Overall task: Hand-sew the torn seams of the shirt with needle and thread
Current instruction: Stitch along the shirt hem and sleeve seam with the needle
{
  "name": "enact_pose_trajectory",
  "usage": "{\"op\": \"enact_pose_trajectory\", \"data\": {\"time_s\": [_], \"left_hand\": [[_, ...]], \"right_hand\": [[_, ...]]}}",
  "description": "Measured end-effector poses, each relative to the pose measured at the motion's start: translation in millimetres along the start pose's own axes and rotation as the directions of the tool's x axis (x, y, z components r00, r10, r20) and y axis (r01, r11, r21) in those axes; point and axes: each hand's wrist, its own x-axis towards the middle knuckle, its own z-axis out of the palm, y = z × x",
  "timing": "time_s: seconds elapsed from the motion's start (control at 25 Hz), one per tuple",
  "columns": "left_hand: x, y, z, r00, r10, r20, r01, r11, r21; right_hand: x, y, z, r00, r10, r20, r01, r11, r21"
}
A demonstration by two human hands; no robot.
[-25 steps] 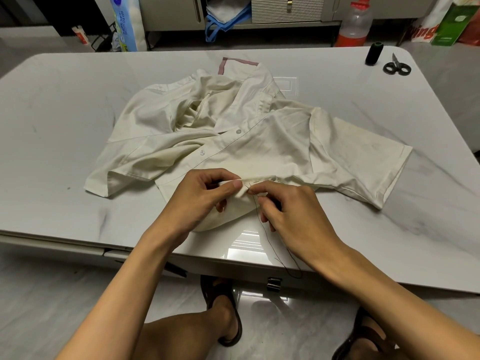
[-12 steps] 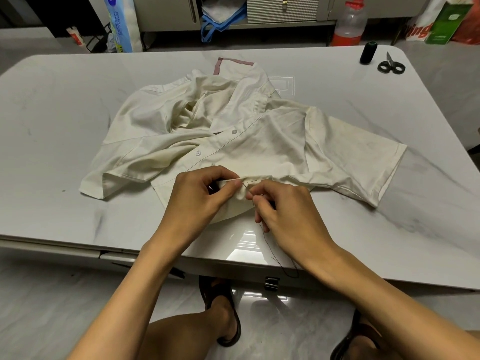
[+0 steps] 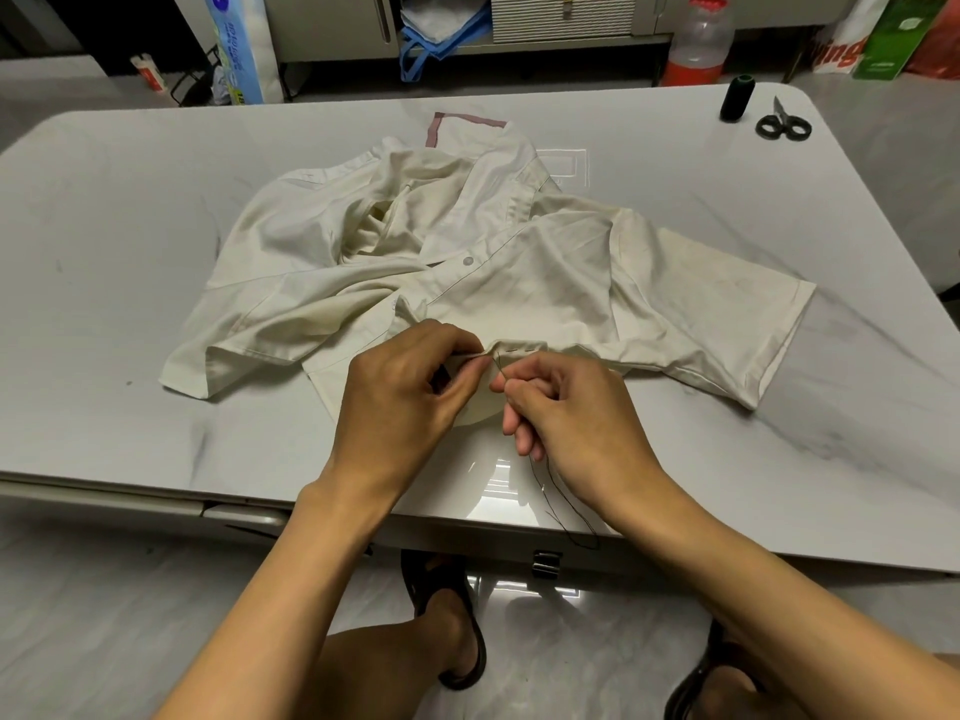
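Two hands close together at the near edge of the shirt (image 3: 519,283). Left hand (image 3: 400,392): thumb and forefinger curled, pinching a folded seam of the cloth. Right hand (image 3: 571,413): fingers curled, fingertips pinching the dark thread (image 3: 558,491) just beside the left thumb, right at the fold; needle too fine to make out. Short row of dark stitches (image 3: 519,349) along the fold, just beyond the right fingertips. Loose tail of thread trailing from under the right hand across the glossy table (image 3: 130,226) to its near edge. Remainder of the shirt, cream and crumpled, spread over the middle of the table, one sleeve out to the right, a button on the placket. At the far right corner, well apart from the shirt: black spool (image 3: 736,98) upright, black-handled scissors (image 3: 783,124) just beside it. Below the near edge: bare knees and dark sandals (image 3: 452,615) on a pale floor. Beyond the far edge: plastic bottle (image 3: 698,41) with a red cap.
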Motion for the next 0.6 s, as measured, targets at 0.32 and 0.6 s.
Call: {"op": "enact_pose_trajectory", "data": {"time_s": [0.32,0.6], "left_hand": [[-0.7,-0.7,0.3,0.996,0.083,-0.010,-0.084,0.996,-0.026],[-1.1,-0.5,0.6,0.989,0.147,0.002,-0.147,0.989,-0.032]], "right_hand": [[0.2,0.7,-0.3,1.000,-0.019,-0.013,0.019,1.000,0.007],[-0.9,-1.6,-0.9,1.000,-0.021,-0.004,0.022,0.999,0.037]]}}
